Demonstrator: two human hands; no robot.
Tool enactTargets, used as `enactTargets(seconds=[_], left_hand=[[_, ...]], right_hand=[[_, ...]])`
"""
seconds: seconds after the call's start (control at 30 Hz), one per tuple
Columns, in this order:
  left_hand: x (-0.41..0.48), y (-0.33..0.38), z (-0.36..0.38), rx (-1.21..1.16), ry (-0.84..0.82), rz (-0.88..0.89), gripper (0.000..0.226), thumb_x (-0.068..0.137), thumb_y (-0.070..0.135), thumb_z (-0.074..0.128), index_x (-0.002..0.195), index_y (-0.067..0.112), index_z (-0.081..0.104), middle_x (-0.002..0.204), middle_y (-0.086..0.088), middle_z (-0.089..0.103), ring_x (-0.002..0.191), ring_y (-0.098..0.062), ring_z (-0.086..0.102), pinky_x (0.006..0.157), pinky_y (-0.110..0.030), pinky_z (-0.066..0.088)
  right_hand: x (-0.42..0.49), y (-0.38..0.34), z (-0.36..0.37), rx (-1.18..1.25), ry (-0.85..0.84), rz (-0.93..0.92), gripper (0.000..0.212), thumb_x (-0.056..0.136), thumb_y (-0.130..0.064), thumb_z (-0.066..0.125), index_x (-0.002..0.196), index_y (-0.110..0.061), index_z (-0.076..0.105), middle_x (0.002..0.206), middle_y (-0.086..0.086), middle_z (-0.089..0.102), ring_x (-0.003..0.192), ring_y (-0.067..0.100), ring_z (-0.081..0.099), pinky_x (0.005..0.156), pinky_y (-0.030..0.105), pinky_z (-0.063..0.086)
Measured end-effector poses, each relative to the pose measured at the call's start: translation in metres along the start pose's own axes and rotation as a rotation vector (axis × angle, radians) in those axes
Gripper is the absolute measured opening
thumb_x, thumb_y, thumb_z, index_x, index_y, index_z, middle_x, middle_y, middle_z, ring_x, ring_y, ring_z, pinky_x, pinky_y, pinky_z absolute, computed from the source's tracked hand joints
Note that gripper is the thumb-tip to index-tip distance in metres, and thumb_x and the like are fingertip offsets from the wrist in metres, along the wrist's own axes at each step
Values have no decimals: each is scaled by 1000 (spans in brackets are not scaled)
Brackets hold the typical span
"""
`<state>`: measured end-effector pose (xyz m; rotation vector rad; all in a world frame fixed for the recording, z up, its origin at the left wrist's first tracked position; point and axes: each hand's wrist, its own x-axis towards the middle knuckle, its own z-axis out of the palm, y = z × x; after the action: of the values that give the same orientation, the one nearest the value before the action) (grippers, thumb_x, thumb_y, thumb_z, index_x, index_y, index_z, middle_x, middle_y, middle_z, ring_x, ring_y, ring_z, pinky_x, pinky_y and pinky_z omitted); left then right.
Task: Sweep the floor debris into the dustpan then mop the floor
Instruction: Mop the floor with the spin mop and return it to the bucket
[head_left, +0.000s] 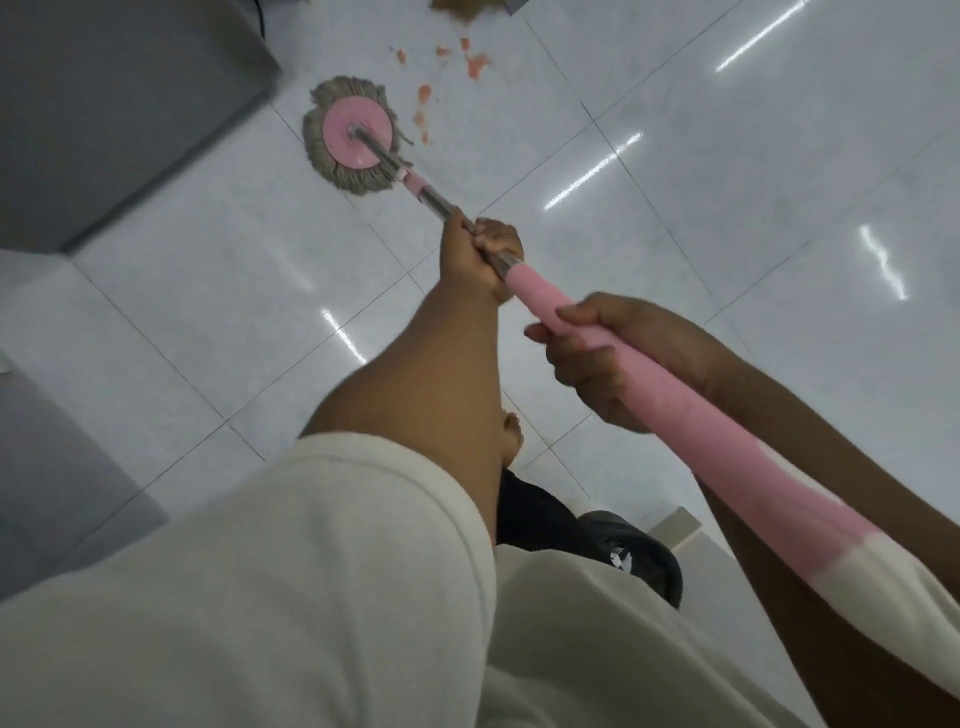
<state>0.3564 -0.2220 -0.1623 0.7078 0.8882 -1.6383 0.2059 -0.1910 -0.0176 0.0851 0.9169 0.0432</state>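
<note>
A round mop head (351, 136), with a pink disc and grey strings, rests flat on the white tiled floor (727, 182) near the upper left. Its metal and pink handle (535, 299) runs down toward me. My left hand (480, 252) grips the metal part of the handle. Lower down, my right hand (597, 358) is wrapped around the pink sleeve. Orange scraps of debris (475, 65) lie scattered on the tiles just right of and beyond the mop head. Brown broom bristles (465, 8) show at the top edge.
A grey cabinet or appliance (119, 104) stands at the upper left, close to the mop head. Another grey surface (57, 452) sits at the left edge. My bare foot (511, 434) and a black shoe (631, 553) are on the floor below my arms.
</note>
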Motion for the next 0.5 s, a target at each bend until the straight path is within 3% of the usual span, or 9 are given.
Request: enactTargets(seconds=[0.27,0.5], left_hand=[[32,47,35,-3,39,64,45,101,41,43,64,17,33,32,2,34,21,-9,34,26,-10,27],[18,-56,8,-17,43,61,46,100,41,45,63,17,35,34,3,35,22,-7,35,25,-11,29]], right_hand=[[36,-53,15,6,-41,3,20,81,-22,55,95,-8,53,60,-5,47,39,3,45,35,16,41],[-36,-11,-54,61,-53,18,22,86,-21,55,104,-8,53,62,-1,50,41,6,47,35,18,43]])
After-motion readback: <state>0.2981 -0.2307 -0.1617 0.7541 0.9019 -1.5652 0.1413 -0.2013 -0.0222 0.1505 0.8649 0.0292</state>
